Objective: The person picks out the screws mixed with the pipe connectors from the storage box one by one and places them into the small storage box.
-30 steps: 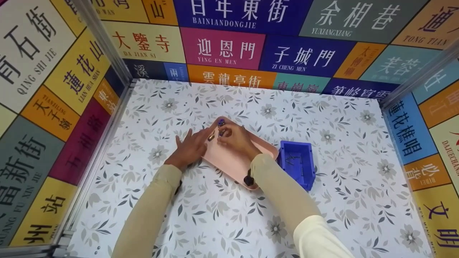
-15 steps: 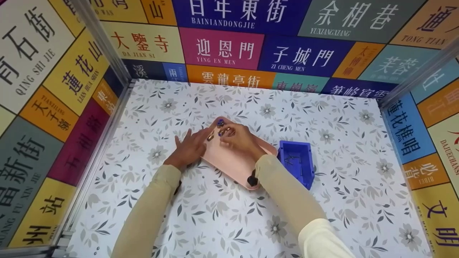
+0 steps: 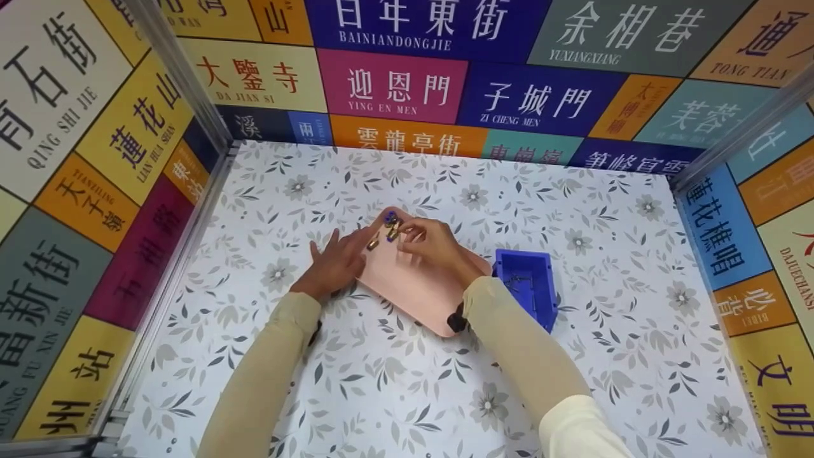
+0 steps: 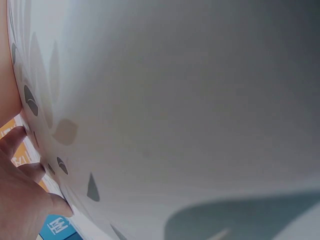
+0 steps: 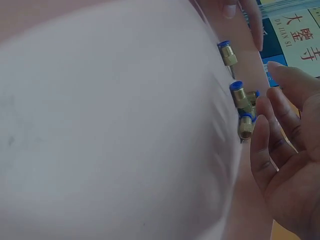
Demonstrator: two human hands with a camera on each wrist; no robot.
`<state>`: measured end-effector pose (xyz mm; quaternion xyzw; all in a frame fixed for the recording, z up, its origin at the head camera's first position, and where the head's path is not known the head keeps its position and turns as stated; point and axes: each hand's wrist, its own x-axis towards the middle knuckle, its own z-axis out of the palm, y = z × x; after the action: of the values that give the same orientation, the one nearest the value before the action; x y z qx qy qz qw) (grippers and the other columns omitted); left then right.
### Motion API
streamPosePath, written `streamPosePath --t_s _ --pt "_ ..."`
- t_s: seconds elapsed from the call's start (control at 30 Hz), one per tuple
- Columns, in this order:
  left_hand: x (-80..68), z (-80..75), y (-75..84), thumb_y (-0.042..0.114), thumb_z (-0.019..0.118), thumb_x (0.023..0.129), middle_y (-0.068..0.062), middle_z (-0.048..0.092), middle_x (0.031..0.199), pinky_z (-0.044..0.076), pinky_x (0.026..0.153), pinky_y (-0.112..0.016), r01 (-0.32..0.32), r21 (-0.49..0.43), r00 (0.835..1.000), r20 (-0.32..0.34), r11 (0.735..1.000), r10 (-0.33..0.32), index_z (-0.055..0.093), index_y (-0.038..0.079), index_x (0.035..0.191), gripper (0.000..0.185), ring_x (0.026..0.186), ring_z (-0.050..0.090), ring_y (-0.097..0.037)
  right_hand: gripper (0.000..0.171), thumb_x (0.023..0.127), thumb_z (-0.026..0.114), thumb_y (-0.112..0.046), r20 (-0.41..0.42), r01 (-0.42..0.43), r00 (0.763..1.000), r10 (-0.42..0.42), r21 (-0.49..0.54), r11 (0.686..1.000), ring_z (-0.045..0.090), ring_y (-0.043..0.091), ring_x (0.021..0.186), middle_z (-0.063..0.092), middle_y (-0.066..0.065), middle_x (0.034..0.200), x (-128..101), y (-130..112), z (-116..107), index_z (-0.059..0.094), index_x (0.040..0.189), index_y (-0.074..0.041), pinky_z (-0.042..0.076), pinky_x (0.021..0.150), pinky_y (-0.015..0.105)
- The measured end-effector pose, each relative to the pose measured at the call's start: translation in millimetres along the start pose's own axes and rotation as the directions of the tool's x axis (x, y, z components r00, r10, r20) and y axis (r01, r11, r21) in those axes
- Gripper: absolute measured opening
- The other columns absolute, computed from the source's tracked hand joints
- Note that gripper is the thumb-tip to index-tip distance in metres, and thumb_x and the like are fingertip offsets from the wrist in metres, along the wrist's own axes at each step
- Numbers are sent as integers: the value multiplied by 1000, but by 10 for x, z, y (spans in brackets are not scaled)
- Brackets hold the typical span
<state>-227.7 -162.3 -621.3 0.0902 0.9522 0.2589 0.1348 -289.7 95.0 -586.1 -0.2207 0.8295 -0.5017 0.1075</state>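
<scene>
Several brass pneumatic push-in fittings (image 3: 393, 230) with blue collars lie at the far left corner of a pink tray (image 3: 407, 286). In the right wrist view a screw (image 5: 232, 71) shows at the end of one brass fitting (image 5: 228, 54). My right hand (image 3: 432, 245) is over the tray beside the fittings, its fingers loosely bent with nothing seen between them; the fingertips (image 5: 262, 107) are right by the cluster. My left hand (image 3: 334, 262) rests at the tray's left edge, fingers spread. In the left wrist view part of the left hand (image 4: 22, 200) shows.
A blue bin (image 3: 540, 261) holding several dark screws (image 3: 521, 281) stands right of the tray, partly behind my right forearm. The table (image 3: 254, 381) has a flowered cover. Sign-printed walls (image 3: 394, 89) enclose it at the back and sides.
My right hand has drawn back a little to the right from the fittings, and more of them now shows. The left hand stays in place.
</scene>
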Motion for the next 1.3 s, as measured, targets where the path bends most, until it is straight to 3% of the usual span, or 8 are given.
streamPosePath --t_s 0.4,0.6,0.8,0.93,1.1,1.3 --pt "19 8 -8 45 28 109 6 18 172 -16 110 -81 -17 -40 1000 -9 999 16 -1 56 159 59 157 -3 -49 39 87 83 -20 3 -39 999 39 -34 999 66 20 89 75 5 98 -136 -138 -297 73 122 -6 53 81 31" --pt "49 20 -5 49 25 109 9 21 171 -16 108 -83 -45 -51 998 -40 998 43 -3 59 157 57 155 0 -53 37 86 83 -22 -31 -54 998 52 -57 997 68 28 86 74 7 96 -211 -180 -462 73 119 -7 56 77 31" --pt "47 21 -19 54 23 108 9 19 172 -15 108 -83 -41 -35 999 -28 999 40 -2 58 158 56 156 0 -52 33 86 83 -18 -57 -45 998 40 -76 996 69 32 82 74 7 93 -302 -230 -612 74 117 -11 57 73 30" --pt "48 19 -24 50 23 109 6 19 172 -14 108 -83 -33 -17 999 -14 999 33 -1 54 160 57 156 0 -50 34 85 84 -15 -79 -22 997 15 -93 995 70 33 82 74 8 92 -358 -226 -702 74 117 -10 57 72 29" --pt "33 19 -27 44 25 108 4 18 172 -12 111 -82 -4 7 1000 8 1000 4 3 46 163 59 158 -2 -46 35 85 85 -19 -104 -9 995 -3 -119 993 70 28 81 74 7 92 -436 -211 -814 74 116 -10 57 73 30" --pt "35 13 -15 46 24 108 6 16 173 -14 111 -81 7 13 1000 19 1000 -7 1 47 163 59 158 -3 -45 33 86 84 -28 -123 -17 992 4 -105 994 69 20 80 74 5 94 -552 -202 -953 75 116 -17 58 72 31"
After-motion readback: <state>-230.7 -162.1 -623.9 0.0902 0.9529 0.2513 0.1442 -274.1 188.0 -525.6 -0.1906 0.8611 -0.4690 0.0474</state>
